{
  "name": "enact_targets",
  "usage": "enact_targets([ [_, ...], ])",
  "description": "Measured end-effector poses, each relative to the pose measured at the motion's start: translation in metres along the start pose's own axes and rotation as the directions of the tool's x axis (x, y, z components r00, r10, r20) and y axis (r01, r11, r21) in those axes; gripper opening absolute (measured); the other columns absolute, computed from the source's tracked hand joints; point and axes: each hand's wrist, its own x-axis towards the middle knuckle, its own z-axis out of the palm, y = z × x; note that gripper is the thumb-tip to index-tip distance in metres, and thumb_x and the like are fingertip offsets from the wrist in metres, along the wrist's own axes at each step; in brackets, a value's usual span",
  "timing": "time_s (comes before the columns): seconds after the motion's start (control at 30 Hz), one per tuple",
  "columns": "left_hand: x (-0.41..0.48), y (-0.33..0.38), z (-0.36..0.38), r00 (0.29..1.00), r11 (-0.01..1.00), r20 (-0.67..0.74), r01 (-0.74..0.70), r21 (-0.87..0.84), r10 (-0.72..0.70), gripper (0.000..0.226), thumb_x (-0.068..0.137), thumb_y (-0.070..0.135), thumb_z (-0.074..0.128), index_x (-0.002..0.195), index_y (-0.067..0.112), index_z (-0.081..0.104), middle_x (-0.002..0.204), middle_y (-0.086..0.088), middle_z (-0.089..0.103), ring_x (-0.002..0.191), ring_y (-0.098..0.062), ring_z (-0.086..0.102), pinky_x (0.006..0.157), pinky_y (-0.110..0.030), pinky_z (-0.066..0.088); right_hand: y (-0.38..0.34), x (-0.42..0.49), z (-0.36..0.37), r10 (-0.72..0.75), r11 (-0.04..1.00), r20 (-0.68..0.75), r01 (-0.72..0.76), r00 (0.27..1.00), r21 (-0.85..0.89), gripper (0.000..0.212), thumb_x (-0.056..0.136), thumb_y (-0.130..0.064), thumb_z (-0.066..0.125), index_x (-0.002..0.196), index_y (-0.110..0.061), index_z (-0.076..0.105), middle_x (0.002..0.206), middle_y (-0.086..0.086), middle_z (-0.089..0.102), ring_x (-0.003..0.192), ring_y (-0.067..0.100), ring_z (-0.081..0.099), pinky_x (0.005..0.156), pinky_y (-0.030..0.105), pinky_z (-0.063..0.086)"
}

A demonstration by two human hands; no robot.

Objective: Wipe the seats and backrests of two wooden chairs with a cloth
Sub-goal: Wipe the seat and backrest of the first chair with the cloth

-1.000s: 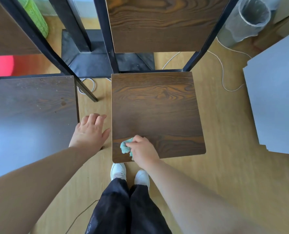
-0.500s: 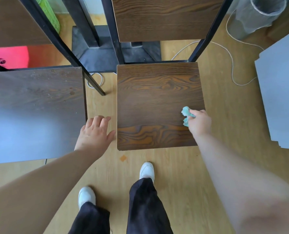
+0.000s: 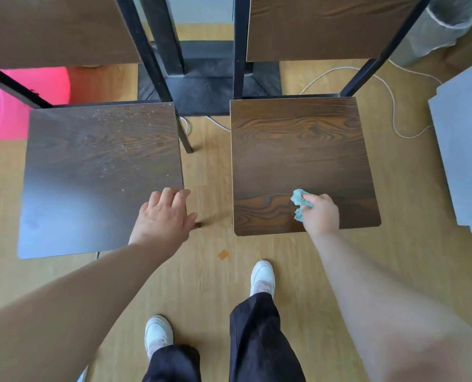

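Two hands: right hand (image 3: 321,215) grips the cloth (image 3: 298,198) nearer the front of the seat (image 3: 298,150); left hand (image 3: 164,219) stays flat.

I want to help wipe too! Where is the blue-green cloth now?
In the head view, the cloth is bunched in the right hand, on the right chair's seat near its front edge.

Looks like some office or studio-type room tbh, can't tell which exactly. Pale laminate floor (image 3: 215,285), two plain wood chairs (image 3: 298,150) w/ black metal frames, and a heavy black stand base (image 3: 204,89) behind them. Loose white cable (image 3: 392,106) on the floor, lined bin (image 3: 433,26) in the corner, stack of grey boards (image 3: 463,150) on the right.
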Motion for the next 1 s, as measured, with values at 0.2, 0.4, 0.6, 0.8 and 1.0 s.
enact_targets([
  [0.2, -0.030, -0.063, 0.000, 0.999, 1.000, -0.034, 0.016, -0.009, -0.017, 0.053, 0.094, 0.045, 0.050, 0.136, 0.013, 0.046, 0.126, -0.009, 0.050, 0.115, -0.034, 0.044, 0.093, -0.048, 0.044, -0.038, -0.056, 0.048, -0.027, 1.000, 0.005, 0.026, 1.000, 0.011, 0.034, 0.094, -0.008, 0.053, 0.124, -0.017, 0.066, 0.111, 0.005, 0.055, 0.094, 0.025, 0.060, 0.088, 0.034, 0.052],
  [0.4, -0.056, -0.116, 0.008, 0.998, 0.999, -0.060, 0.020, -0.048, -0.023, 0.050, 0.091, 0.041, 0.056, 0.133, 0.014, 0.049, 0.122, -0.010, 0.052, 0.113, -0.036, 0.046, 0.091, -0.049, 0.045, -0.074, -0.098, 0.088, -0.037, 0.999, -0.016, 0.037, 0.999, 0.026, 0.035, 0.091, -0.006, 0.055, 0.121, -0.019, 0.068, 0.111, 0.006, 0.057, 0.095, 0.026, 0.059, 0.082, 0.028, 0.047],
  [0.6, -0.062, -0.140, 0.022, 0.998, 0.997, -0.053, 0.028, -0.067, -0.031, 0.053, 0.094, 0.044, 0.050, 0.139, 0.018, 0.043, 0.128, -0.008, 0.048, 0.119, -0.033, 0.042, 0.096, -0.045, 0.040, -0.106, -0.127, 0.120, -0.019, 0.999, 0.006, 0.019, 1.000, 0.026, 0.035, 0.093, -0.004, 0.050, 0.121, -0.016, 0.067, 0.116, 0.006, 0.053, 0.083, 0.015, 0.046, 0.071, 0.020, 0.037],
  [0.8, -0.058, -0.142, 0.033, 0.998, 0.998, -0.055, 0.015, -0.067, -0.018, 0.052, 0.096, 0.045, 0.047, 0.140, 0.017, 0.041, 0.128, -0.008, 0.046, 0.119, -0.031, 0.041, 0.096, -0.043, 0.039, -0.125, -0.144, 0.149, -0.036, 0.998, 0.050, 0.033, 0.998, 0.044, 0.034, 0.093, -0.005, 0.051, 0.122, -0.015, 0.068, 0.116, 0.004, 0.054, 0.086, 0.018, 0.052, 0.075, 0.024, 0.045],
  [1.0, -0.052, -0.119, 0.029, 0.999, 0.999, -0.048, -0.002, -0.052, -0.001, 0.052, 0.096, 0.046, 0.046, 0.139, 0.018, 0.041, 0.126, -0.007, 0.046, 0.116, -0.029, 0.042, 0.095, -0.041, 0.040, -0.133, -0.145, 0.131, -0.026, 0.993, 0.010, 0.025, 1.000, 0.118, 0.033, 0.095, -0.009, 0.053, 0.125, -0.016, 0.065, 0.116, 0.002, 0.054, 0.085, 0.014, 0.051, 0.076, 0.025, 0.046],
])
